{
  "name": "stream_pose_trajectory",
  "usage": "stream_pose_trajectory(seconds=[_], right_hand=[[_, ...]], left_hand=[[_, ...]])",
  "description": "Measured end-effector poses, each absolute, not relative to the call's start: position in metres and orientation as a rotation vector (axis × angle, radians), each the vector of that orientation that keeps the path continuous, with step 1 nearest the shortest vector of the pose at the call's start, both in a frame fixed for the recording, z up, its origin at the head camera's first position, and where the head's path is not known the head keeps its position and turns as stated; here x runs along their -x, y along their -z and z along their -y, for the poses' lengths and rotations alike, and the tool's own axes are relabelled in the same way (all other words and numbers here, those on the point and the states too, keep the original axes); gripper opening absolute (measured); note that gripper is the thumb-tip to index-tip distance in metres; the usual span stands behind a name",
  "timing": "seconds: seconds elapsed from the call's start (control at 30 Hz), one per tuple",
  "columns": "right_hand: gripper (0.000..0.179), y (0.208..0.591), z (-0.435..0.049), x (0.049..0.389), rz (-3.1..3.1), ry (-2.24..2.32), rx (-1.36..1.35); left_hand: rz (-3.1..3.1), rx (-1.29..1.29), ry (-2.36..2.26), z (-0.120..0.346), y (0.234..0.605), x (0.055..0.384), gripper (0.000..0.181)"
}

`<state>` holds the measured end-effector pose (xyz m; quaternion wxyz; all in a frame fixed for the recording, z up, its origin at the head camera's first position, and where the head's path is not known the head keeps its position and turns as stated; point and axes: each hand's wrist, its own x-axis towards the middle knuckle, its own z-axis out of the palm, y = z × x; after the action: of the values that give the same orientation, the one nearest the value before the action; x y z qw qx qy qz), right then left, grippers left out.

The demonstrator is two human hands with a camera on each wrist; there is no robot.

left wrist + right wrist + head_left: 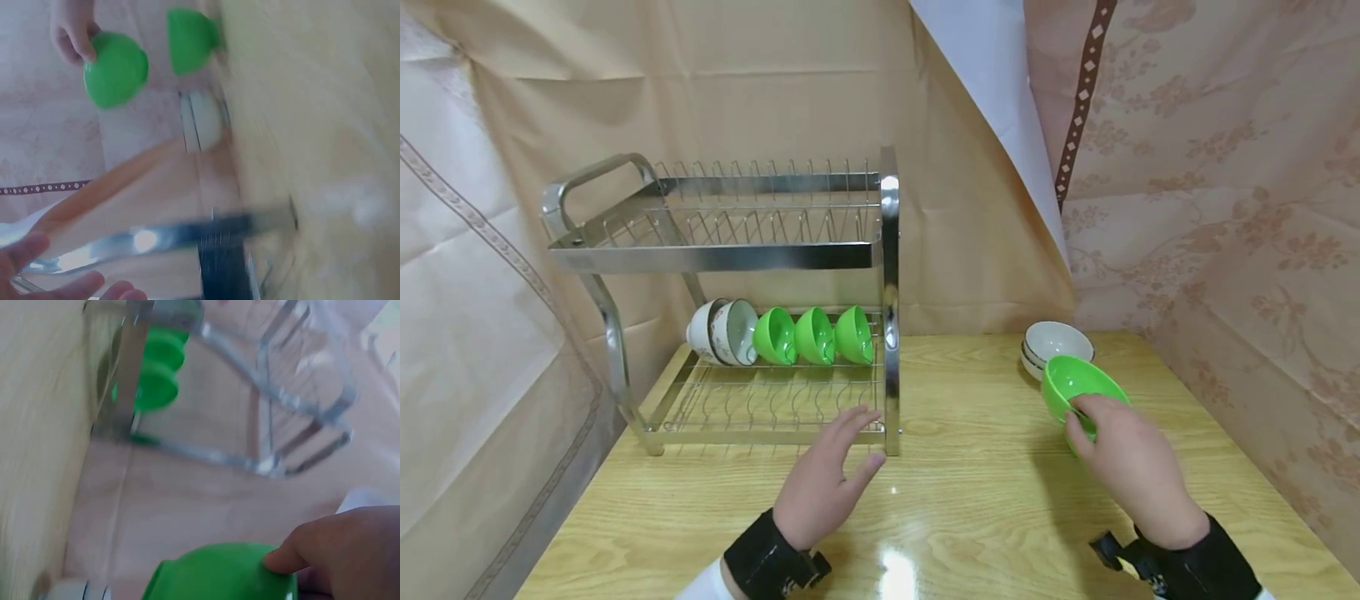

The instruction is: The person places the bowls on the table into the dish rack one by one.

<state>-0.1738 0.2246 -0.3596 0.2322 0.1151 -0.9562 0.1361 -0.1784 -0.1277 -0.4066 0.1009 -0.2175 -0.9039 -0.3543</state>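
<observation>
My right hand (1123, 454) pinches the near rim of a green bowl (1078, 379), thumb and fingers over its edge. The bowl is tilted and lifted above the table. In the left wrist view a second green bowl (189, 40) sits on the table beside the held one; from the head view it is mostly hidden behind it. Just behind stand stacked white bowls (1056, 342). My left hand (827, 483) holds nothing, its fingers spread near the front right corner of the metal dish rack (722, 258).
On the rack's lower tier, two white bowls (722, 333) and three green bowls (815, 336) lean on edge in a row. The upper tier has upright wire dividers (752, 225). Cloth hangs behind the wooden table (970, 467) and along both sides.
</observation>
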Motion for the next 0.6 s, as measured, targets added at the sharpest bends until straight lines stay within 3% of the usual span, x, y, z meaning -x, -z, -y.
stream_pose_trajectory(seconds=[0.27, 0.43, 0.6], right_hand=[[0.011, 0.376, -0.166, 0.152, 2.375, -0.371, -0.721], [0.011, 0.385, -0.137, 0.137, 2.271, -0.454, -0.973], [0.009, 0.392, -0.122, 0.130, 2.185, -0.510, -1.166]], left_hand=[[2.524, 0.686, 2.013, 0.119, 0.406, 0.176, 0.049], [2.298, 0.678, 2.607, 0.115, 0.408, 0.175, 0.056], [2.157, 0.683, 2.901, 0.113, 0.410, 0.176, 0.062]])
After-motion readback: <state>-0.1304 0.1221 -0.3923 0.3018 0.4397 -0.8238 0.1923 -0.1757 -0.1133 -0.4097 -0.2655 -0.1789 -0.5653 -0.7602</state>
